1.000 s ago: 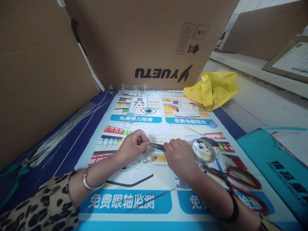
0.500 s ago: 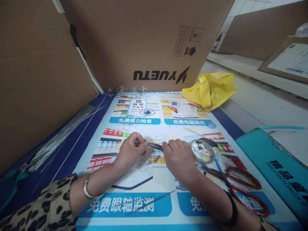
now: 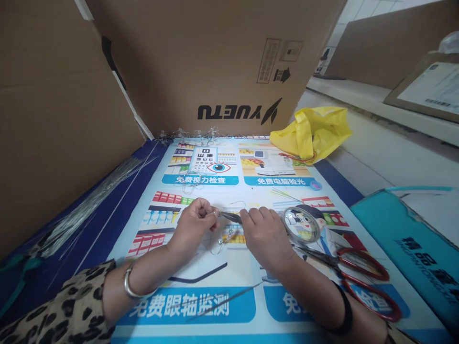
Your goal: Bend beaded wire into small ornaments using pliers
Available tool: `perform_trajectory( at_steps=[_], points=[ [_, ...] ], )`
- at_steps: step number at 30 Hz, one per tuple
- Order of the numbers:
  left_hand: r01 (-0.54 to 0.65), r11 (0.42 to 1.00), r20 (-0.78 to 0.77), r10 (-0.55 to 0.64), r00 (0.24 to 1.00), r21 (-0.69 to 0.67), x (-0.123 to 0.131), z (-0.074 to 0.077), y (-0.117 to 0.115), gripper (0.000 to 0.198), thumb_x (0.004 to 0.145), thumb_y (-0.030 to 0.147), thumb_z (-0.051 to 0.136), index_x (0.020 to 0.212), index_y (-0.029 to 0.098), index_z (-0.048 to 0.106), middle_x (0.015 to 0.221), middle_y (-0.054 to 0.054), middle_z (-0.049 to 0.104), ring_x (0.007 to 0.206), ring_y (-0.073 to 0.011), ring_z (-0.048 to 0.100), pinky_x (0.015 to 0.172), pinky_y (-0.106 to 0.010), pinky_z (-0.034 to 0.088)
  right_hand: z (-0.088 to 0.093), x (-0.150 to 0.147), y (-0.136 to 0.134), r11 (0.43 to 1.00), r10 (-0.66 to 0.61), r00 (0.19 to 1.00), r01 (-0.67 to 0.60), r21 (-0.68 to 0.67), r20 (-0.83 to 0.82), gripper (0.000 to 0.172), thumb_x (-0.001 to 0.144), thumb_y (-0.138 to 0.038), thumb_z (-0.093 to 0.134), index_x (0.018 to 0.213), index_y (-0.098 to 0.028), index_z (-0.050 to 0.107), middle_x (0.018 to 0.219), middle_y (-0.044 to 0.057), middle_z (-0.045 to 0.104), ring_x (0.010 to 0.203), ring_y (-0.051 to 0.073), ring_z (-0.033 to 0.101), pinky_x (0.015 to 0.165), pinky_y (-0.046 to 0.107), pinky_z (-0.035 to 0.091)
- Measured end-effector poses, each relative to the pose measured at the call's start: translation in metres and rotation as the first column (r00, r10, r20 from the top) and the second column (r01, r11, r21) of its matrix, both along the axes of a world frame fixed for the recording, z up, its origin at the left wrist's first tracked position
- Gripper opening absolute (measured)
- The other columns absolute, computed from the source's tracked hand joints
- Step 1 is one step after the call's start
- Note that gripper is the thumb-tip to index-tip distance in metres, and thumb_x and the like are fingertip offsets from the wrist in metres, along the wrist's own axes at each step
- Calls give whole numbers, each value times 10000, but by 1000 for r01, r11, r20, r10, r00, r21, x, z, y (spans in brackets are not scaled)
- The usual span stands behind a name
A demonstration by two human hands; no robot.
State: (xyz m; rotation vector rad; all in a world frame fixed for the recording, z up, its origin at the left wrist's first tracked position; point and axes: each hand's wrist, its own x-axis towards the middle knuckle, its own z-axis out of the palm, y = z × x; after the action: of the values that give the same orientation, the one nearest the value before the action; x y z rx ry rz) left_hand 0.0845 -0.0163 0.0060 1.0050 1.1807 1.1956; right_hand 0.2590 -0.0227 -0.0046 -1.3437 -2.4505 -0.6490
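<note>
My right hand is wrapped round a pair of pliers, whose dark jaws point left at my left fingertips. Its handles are hidden in my palm. My left hand is closed in a pinch on a thin wire right at the plier tips; the wire's end is too small to make out. From there a loop of wire with small clear beads hangs below the pliers, over the printed sheet. Just right of my right hand lies a clear ring-shaped roll.
Red-handled scissors lie at the right, beside a teal box. A bundle of thin wires and teal-handled pliers are at the left. Cardboard stands behind, with a yellow bag at back right.
Both hands stay nearly in place. The pliers and the hanging beaded wire have shifted only slightly; the wire loop above the pliers looks a little smaller.
</note>
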Motion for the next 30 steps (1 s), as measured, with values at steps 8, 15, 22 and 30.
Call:
perform_trajectory(
  at_steps=[8,15,22,30],
  points=[
    [38,999,21,-37,999,-35,-2,1,0,214,697,180,621,700,191,408,535,54,542,477,-59,486,481,-187,368,-1,1,1,1000,0,1000,0,-14,-16,199,827,-137,462,982,-140,586,755,56,538,722,186,416,657,321,257],
    [107,988,146,-90,985,-108,-5,5,1,230,699,216,653,705,184,426,598,32,563,495,-56,486,475,-187,345,2,3,2,997,-32,999,29,-68,-41,196,819,-152,476,982,-155,586,796,63,539,761,196,414,686,328,256],
    [152,981,145,-134,980,-121,-6,5,1,208,716,221,644,711,185,439,541,35,550,477,-54,467,471,-185,343,4,4,0,996,-37,999,35,-77,-20,197,816,-150,479,984,-151,583,797,66,544,767,199,423,682,328,253],
    [153,985,32,-150,988,-82,-6,1,3,191,729,231,624,696,186,442,516,36,556,461,-55,463,473,-184,359,3,5,1,998,0,1000,-2,-58,-20,145,817,-108,457,857,-159,586,720,50,539,703,181,414,637,315,231]
  ],
)
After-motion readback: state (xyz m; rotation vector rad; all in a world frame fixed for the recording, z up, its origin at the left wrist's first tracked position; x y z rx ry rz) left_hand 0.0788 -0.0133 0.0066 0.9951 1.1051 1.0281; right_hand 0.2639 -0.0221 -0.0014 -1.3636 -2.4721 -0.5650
